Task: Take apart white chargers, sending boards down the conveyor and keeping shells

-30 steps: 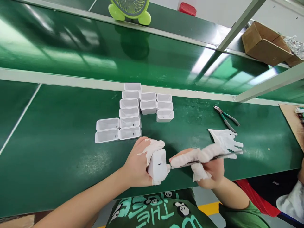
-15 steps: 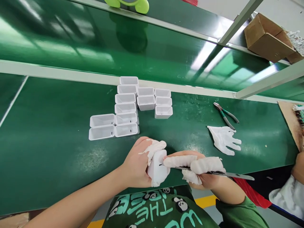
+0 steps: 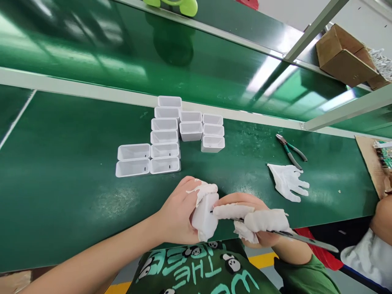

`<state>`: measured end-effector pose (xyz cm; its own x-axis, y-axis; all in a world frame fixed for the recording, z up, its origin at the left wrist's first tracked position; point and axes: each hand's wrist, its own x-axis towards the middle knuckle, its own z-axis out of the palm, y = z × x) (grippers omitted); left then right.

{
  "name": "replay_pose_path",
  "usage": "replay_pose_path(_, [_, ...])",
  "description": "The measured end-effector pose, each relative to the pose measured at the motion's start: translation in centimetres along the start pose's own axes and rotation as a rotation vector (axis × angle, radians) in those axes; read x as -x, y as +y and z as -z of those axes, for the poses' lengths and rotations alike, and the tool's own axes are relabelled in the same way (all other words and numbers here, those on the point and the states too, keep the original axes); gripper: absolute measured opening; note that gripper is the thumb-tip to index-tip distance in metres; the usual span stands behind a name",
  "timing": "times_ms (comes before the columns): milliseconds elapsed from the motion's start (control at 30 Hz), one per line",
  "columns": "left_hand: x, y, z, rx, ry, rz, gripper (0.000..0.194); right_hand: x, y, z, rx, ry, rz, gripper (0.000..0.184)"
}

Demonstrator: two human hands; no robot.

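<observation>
My left hand (image 3: 182, 210), with white covers on its fingertips, grips a small white plastic box (image 3: 206, 216) turned on its side above the table's front edge. My right hand (image 3: 257, 218), also in white finger covers, is closed around a long, slim metal tool (image 3: 309, 240). The tool's far end sticks out to the right; its dark tip is at the box's near face, by a small dark spot. Whether the tool is a pair of tweezers or a blade I cannot tell. Behind my hands, several white open boxes (image 3: 165, 163) stand in rows, some with a small dark slot inside.
On the right of the green table (image 3: 76, 134) lie diagonal pliers (image 3: 289, 151) with green handles and a white glove (image 3: 288, 181). A cardboard box (image 3: 346, 55) stands on the upper shelf. Another person's arm (image 3: 381, 224) shows at the right edge, near a circuit board (image 3: 382, 155).
The tool's outer end has dropped slightly and reaches further right. The box has tilted a little in my left hand. My view has shifted slightly.
</observation>
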<state>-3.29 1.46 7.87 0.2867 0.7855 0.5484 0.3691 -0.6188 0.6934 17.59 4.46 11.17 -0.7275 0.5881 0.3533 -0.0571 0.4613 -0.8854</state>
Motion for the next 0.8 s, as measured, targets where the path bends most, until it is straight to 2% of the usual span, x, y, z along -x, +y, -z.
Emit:
replay_pose_path(100, [0.0,0.4,0.0,0.099,-0.034,0.081,0.041,-0.3,-0.2,0.1,0.013,-0.004,0.054,0.056])
replay_pose_path(167, [0.1,0.7,0.0,0.148,-0.046,0.122,0.035,-0.5,-0.2,0.2,0.025,-0.017,0.083,0.047])
replay_pose_path(300, [0.2,0.9,0.0,0.219,-0.073,0.167,0.030,-0.9,-0.2,0.6,0.016,-0.169,0.064,0.032])
replay_pose_path(533, [-0.2,1.6,0.0,0.303,-0.088,0.241,0.020,-1.0,0.1,0.7,-0.064,-0.148,0.119,0.046])
replay_pose_path(700, [-0.4,2.0,0.2,0.328,-0.137,0.299,0.022,-1.0,0.0,1.1,0.005,-0.182,0.127,0.039])
replay_pose_path(800, [-0.4,2.1,0.2,0.286,-0.168,0.284,0.032,-1.0,-0.6,1.4,0.032,-0.264,0.036,0.034])
